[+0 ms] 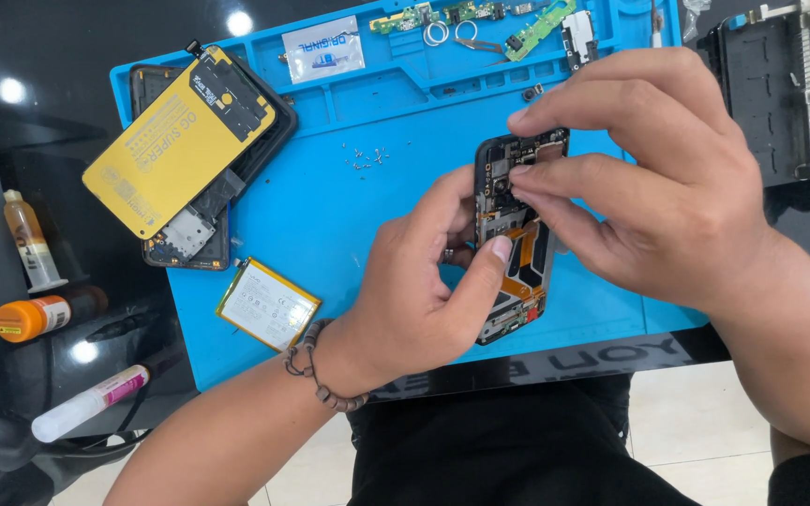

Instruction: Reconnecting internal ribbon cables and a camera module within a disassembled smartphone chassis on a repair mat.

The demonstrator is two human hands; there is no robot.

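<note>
The blue silicone repair mat (349, 215) had moulded compartments along its far edge, and these held green circuit boards (536, 26), two small metal rings (450, 34), a silver metal part (577, 36) and a small printed card (325, 49). The mat lay on a glossy black table (39, 112) that mirrored round ceiling lights, with pale floor tiles visible beyond the near edge and the person's dark-clad lap below. Above the mat's right half, the opened smartphone (516, 234) was held upright on its lower end, its back off and its orange flex cables and boards exposed. The left hand (419, 290), with a bead bracelet (316, 361) at the wrist, gripped the phone's left edge, thumb pressed on the inner side and fingers curled behind it. The right hand (653, 187) came over the top, its thumb and forefinger pinched close together at a small component near the phone's upper end; whether anything lay between the tips could not be told. A scatter of tiny screws (366, 157) sat on the mat just left of the phone. Farther left lay a yellow-packaged screen (180, 141) over another dismantled phone (189, 239), and a flat battery (267, 305) near the mat's near edge. Off the mat to the left stood a small glue bottle (30, 244), an orange-capped bottle (35, 317) and a white tube (86, 403). A black metal jig (785, 84) sat at the upper right.
</note>
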